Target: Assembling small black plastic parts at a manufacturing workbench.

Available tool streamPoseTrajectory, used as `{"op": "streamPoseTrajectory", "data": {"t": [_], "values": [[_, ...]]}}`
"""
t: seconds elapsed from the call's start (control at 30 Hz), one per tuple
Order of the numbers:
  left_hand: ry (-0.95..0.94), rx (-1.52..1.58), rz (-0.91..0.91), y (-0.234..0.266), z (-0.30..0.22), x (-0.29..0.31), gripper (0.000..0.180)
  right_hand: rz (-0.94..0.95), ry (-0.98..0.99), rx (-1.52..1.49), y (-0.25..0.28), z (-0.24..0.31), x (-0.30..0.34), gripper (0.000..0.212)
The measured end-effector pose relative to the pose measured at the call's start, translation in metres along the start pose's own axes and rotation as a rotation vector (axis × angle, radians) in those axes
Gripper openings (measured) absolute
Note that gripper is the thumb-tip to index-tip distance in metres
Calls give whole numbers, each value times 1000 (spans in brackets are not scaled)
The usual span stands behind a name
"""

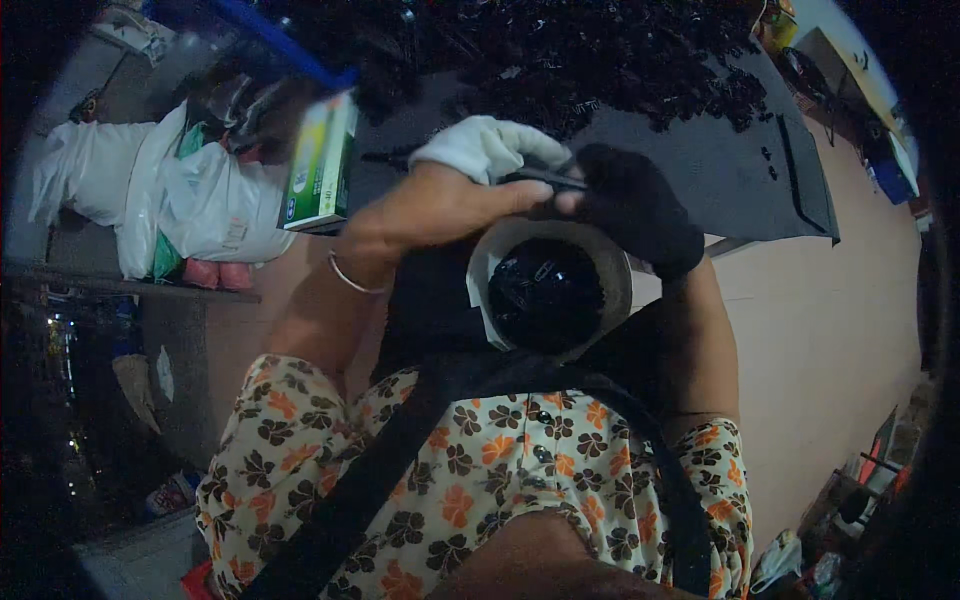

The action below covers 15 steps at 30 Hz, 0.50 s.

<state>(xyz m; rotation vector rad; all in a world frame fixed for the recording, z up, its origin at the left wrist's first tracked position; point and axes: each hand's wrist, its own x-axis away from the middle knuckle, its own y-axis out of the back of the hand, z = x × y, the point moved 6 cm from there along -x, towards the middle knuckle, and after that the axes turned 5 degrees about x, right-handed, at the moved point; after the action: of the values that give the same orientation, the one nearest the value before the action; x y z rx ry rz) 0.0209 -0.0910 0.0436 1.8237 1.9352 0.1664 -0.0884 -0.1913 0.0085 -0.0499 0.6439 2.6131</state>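
Observation:
My left hand (pixel 485 170), in a white glove that leaves the thumb bare, is closed on one side of a small, thin dark piece (pixel 562 181). From the other side my right hand (pixel 638 208), in a black glove with a bare fingertip showing, pinches the same piece. The piece's kind is too dark to make out. Just below both hands stands a round whitish tub (pixel 480 262), close to my body. Shiny black small parts (pixel 545 295) lie inside it.
A large heap of black parts (pixel 640 70) spreads over the far side of the dark grey table (pixel 740 190). Left of my hands stands a green and white box (pixel 322 160). White plastic bags (pixel 215 205) sit beyond it, and a blue bar (pixel 280 40) crosses the upper left.

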Motion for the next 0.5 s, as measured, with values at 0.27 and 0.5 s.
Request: {"op": "streamPoseTrajectory", "data": {"t": [0.27,0.5], "values": [[115,-1332,-180,72,24,-97,28,-500,212,826,28,-10,-15,31],[577,-1076,-141,82,67,-123,34,-340,280,919,25,-9,-37,37]]}}
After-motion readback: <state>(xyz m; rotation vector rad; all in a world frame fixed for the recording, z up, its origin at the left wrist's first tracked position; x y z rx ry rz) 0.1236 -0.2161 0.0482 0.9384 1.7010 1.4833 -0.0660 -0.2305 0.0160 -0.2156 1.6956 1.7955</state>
